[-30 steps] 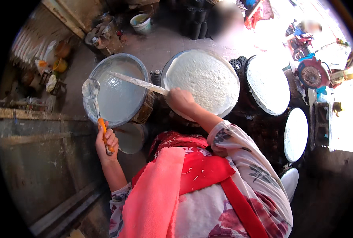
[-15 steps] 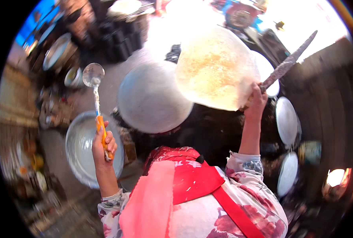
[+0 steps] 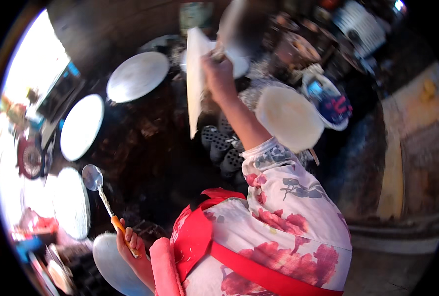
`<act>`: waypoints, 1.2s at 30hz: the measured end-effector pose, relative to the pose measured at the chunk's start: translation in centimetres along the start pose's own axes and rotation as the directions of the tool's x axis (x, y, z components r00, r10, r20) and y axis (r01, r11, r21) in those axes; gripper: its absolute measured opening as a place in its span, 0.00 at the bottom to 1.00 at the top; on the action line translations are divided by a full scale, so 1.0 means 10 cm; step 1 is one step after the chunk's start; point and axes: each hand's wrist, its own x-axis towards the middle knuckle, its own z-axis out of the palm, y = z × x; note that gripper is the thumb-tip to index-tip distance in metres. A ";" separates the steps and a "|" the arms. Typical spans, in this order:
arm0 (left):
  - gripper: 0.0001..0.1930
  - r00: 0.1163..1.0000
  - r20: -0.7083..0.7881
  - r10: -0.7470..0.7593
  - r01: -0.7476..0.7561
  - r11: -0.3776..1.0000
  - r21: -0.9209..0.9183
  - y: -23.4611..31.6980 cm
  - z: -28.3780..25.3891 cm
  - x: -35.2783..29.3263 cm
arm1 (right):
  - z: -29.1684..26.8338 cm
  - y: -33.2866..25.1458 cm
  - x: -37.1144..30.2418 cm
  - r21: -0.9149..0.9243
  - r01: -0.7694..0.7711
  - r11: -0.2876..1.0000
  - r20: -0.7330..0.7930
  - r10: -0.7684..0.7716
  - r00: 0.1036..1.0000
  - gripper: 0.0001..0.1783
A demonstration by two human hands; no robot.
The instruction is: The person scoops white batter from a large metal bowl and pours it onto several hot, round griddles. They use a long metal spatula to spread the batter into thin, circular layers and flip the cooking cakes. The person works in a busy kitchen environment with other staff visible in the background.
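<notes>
My left hand (image 3: 130, 244) is wrapped round the orange handle of a ladle (image 3: 93, 178); batter-like white residue coats its shaft. Further up, my right hand (image 3: 218, 74) grips a large thin flatbread (image 3: 196, 81), seen nearly edge-on and hanging down. A long flat blade (image 3: 232, 24), smeared by motion, juts up from the same hand. To the right of my right forearm lies a round pale flatbread (image 3: 289, 118), separate from the one in my hand. The fingertips of my right hand are partly hidden.
Round pale griddles (image 3: 138, 76) curve along the left, another griddle (image 3: 81, 127) among them. Several grey honeycomb briquettes (image 3: 218, 143) sit by my right forearm. A white bucket (image 3: 335, 123) holding dark cloth and a white plastic basket (image 3: 360, 27) are at upper right. A fan (image 3: 31, 155) stands far left.
My view and body have swung to the right. The flatbread, face-on before, now hangs edge-on in my right hand. The lone flatbread and the briquettes have come into view.
</notes>
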 end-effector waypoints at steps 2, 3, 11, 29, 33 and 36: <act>0.18 0.995 0.037 -0.095 0.094 0.995 0.044 -0.07 0.12 0.18 | -0.73 -0.23 0.13 0.072 0.138 0.988 -0.208 -0.121 0.971 0.07; 0.18 0.988 0.084 -0.128 0.124 0.991 0.052 -0.13 0.28 0.36 | -1.03 -0.43 0.44 0.008 0.159 0.987 -0.337 -0.147 0.930 0.08; 0.18 0.896 0.213 -0.390 0.357 0.917 0.179 -0.48 0.86 1.26 | -3.83 -0.20 -0.42 -0.038 0.092 0.995 -0.834 -0.082 0.545 0.23; 0.19 0.889 0.189 -0.417 0.410 0.909 0.075 -1.22 1.29 1.32 | -4.33 0.09 -0.37 -0.632 -0.472 -0.614 -0.551 -0.072 0.831 0.13; 0.21 0.959 0.051 -0.278 0.274 0.959 0.074 -1.14 1.22 1.06 | -3.42 1.13 0.00 -0.985 -0.126 0.117 -0.123 0.033 0.992 0.19; 0.20 0.995 -0.001 -0.099 0.099 0.993 0.071 -0.98 0.98 0.57 | -1.93 1.77 -0.22 -0.929 0.156 0.336 0.294 0.412 0.862 0.19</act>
